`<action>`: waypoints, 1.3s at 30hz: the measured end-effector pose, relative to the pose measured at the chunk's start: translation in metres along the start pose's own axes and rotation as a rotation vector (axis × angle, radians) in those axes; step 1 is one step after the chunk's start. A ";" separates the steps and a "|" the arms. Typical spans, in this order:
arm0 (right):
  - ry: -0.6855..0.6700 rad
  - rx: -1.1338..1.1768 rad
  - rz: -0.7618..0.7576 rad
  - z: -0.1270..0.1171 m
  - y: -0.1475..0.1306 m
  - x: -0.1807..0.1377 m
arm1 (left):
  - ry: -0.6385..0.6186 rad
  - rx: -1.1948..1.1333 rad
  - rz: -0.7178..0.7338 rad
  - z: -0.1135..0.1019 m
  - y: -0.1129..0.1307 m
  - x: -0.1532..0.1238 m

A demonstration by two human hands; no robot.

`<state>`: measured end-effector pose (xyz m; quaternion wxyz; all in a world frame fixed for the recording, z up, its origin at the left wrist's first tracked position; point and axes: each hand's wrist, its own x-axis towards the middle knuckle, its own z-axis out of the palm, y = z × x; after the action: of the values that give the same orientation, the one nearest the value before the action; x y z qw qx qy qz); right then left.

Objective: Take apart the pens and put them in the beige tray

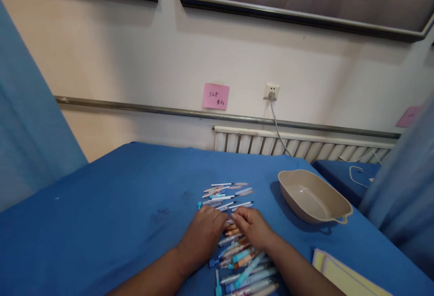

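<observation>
My left hand (205, 232) is closed over the pens, its fingers curled down and their tips hidden. Against its fingertips, my right hand (252, 227) is pinched; whatever small piece lies between the two hands is too covered to make out. Below and between my wrists lies a heap of pens (249, 269) with clear, blue, orange and brown barrels, some partly under my right forearm. Just beyond my fingers, several slim pen parts (224, 198) are laid out, among them white refills with dark tips and pale barrels.
A beige plastic basin (315, 196) with a small handle stands to the right on the blue cloth (101, 214). Yellow sheets or pads (342, 273) lie at the lower right. Behind the table are a radiator (257, 143), a metal rail and a plugged-in cable. Blue curtains hang on both sides.
</observation>
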<state>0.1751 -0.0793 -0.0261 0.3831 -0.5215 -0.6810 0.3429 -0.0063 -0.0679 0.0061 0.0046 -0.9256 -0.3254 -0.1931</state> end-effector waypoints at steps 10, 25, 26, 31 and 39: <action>0.026 0.257 0.057 -0.001 -0.002 0.001 | -0.096 -0.049 -0.052 -0.009 -0.004 -0.004; 0.159 0.377 -0.004 -0.001 -0.006 -0.002 | -0.071 -0.093 -0.076 -0.009 -0.007 -0.008; 0.154 0.399 0.008 -0.001 -0.006 -0.002 | -0.069 -0.095 -0.074 -0.009 -0.007 -0.009; 0.152 0.415 0.032 0.002 -0.005 0.000 | -0.084 -0.091 -0.054 -0.009 -0.005 -0.009; 0.088 0.298 0.073 0.003 -0.002 -0.001 | -0.064 -0.091 -0.052 -0.009 -0.005 -0.009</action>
<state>0.1721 -0.0810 -0.0263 0.4730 -0.4977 -0.5858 0.4306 -0.0189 -0.0708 0.0106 -0.0529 -0.9218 -0.3403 -0.1781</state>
